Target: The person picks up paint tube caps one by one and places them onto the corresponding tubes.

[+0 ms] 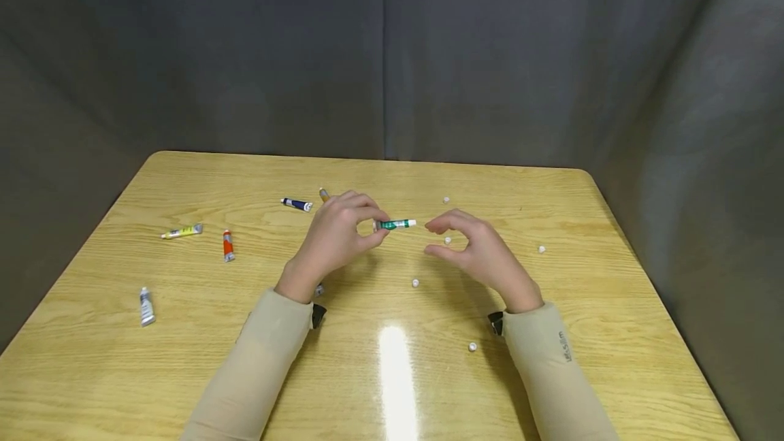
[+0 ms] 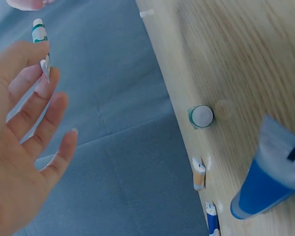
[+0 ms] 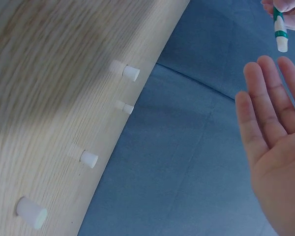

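Observation:
My left hand (image 1: 337,233) pinches a small green paint tube (image 1: 398,224) between thumb and fingertips, above the middle of the table. The tube lies level, its white cap pointing right. In the left wrist view the other fingers of that hand are spread, and the tube's flat end (image 2: 45,70) shows by the fingers. Just right of the cap is my right hand (image 1: 484,250), thumb and fingers apart with nothing between them. The right wrist view shows a gap between its fingertips and the white cap (image 3: 282,45).
Several loose white caps, such as one cap (image 1: 415,283), stand around my right hand. Leftward lie a dark blue tube (image 1: 297,205), a yellow tube (image 1: 182,231), a red tube (image 1: 229,246) and a white tube (image 1: 147,307). An ochre tube (image 1: 324,194) is partly hidden behind my left hand.

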`<state>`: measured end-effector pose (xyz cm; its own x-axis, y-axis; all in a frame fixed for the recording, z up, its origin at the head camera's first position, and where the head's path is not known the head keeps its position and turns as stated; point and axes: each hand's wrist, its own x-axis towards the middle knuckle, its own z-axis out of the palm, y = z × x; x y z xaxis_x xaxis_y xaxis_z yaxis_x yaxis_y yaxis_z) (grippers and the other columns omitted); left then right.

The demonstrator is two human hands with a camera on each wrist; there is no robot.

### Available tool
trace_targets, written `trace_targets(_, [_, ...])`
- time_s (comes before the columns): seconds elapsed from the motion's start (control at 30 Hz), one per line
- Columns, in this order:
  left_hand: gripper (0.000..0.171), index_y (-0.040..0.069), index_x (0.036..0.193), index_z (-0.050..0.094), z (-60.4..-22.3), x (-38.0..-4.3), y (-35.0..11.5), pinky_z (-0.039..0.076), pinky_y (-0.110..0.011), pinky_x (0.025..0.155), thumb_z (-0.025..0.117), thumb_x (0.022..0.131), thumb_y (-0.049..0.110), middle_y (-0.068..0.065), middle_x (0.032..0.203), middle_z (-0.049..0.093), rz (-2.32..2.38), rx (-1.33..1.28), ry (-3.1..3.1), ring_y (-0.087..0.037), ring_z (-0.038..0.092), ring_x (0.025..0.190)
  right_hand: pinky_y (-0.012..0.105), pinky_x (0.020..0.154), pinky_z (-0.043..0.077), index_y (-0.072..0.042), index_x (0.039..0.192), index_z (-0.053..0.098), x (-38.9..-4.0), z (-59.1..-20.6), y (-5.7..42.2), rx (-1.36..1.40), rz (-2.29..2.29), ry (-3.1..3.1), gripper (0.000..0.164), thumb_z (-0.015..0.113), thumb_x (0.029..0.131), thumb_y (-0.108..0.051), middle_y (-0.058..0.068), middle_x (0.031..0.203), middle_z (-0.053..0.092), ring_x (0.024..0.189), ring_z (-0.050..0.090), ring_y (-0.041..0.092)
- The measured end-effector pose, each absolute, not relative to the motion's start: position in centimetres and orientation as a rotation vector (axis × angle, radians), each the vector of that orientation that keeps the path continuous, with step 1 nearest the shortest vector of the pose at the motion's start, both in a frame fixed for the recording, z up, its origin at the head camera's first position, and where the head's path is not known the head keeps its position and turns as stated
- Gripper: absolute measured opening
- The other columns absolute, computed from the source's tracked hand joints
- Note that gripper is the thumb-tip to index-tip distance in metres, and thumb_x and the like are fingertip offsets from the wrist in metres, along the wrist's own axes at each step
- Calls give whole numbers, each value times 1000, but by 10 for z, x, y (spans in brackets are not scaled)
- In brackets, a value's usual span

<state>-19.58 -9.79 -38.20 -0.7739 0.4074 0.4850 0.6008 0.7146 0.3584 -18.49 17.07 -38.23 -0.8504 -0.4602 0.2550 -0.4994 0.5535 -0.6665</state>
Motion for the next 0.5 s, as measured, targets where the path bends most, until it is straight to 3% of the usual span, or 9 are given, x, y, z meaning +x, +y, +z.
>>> trace_targets(0.3, [12, 18, 99, 82, -383, -212, -97, 54, -42, 92, 83, 88, 24, 3, 99, 77, -628, -802, -2639, -19, 68, 96, 52, 105, 52, -13, 121, 73, -185, -385, 170, 816, 1204, -2764, 33, 81, 91, -23, 9, 123, 72, 117, 65, 24])
trace_targets(0.5, [14, 17, 102, 82, -384, -226, -98, 53, -45, 93, 83, 89, 24, 2, 101, 78, -630, -790, -2689, -21, 69, 97, 52, 107, 51, -14, 120, 73, -186, -389, 168, 807, 1208, -2820, 33, 81, 91, -25, 3, 125, 71, 120, 64, 24])
